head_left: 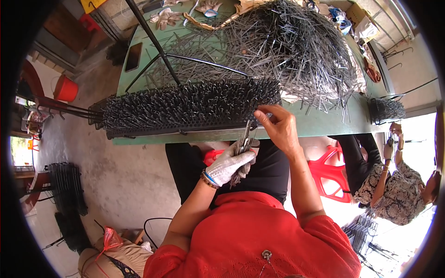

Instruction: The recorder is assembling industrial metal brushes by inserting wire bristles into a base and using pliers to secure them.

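My left hand (229,166), in a white glove, is closed round a bundle of thin dark metal strips (243,144) above my lap. My bare right hand (280,127) is just above and to the right of it, with thumb and forefinger pinched together at the near right part of a long rack (185,109). Whatever is between those fingertips is too small to make out. Many dark strips stand upright, packed closely in the rack, which lies along the near edge of the green table (324,116).
A large heap of loose strips (296,46) covers the table behind the rack. Black rods (157,44) rise over the table. A phone (133,56) lies at the left, gloves (166,18) farther back. Another person (394,190) works at the right beside a red stool (331,173).
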`<move>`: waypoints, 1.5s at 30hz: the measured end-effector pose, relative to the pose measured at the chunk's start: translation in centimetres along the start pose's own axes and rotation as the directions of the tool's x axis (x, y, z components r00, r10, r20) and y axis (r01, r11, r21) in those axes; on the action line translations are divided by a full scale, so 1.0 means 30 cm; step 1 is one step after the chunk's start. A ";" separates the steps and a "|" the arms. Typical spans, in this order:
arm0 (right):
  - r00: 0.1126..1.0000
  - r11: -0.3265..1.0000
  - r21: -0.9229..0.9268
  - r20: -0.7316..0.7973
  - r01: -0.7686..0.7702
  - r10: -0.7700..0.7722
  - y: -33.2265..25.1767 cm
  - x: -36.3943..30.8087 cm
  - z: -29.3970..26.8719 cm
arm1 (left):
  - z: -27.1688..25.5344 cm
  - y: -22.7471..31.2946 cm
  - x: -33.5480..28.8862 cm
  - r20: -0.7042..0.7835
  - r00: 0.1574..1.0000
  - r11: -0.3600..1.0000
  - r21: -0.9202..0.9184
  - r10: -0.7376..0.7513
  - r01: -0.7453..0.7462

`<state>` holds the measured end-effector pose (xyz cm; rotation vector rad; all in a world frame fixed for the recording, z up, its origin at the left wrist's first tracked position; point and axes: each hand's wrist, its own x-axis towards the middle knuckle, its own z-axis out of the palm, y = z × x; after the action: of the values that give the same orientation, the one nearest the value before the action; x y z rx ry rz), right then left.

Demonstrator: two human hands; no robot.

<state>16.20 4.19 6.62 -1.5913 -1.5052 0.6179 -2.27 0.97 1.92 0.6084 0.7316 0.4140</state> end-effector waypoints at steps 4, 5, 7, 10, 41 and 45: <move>0.963 0.958 0.236 0.250 -0.165 0.104 0.033 -0.020 -0.011 | 0.021 0.021 0.004 0.031 0.999 1.000 0.022 -0.008 0.008; 0.963 0.958 0.236 0.247 -0.164 0.105 0.049 -0.021 -0.012 | 0.026 0.027 0.006 0.048 0.999 0.997 0.069 -0.026 0.023; 0.936 0.906 0.332 0.314 -0.263 0.156 0.081 -0.022 -0.010 | 0.040 0.030 0.003 0.040 0.999 0.996 0.078 -0.036 0.032; 0.952 0.843 0.452 0.224 -0.291 0.209 0.094 -0.021 -0.004 | 0.042 0.024 0.006 0.036 0.999 0.995 0.091 -0.035 0.032; 0.843 0.870 -0.339 -0.284 0.358 -0.457 0.080 0.044 0.050 | -0.006 -0.016 0.032 -0.004 1.000 0.999 -0.046 -0.009 0.009; 0.852 0.878 -0.342 -0.289 0.334 -0.437 0.089 0.029 0.058 | 0.003 -0.005 0.024 -0.032 0.999 1.000 0.005 -0.017 0.017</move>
<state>16.40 5.63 3.67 -1.4387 -1.6146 -0.1236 -1.70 1.22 1.52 0.6014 0.7683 0.4067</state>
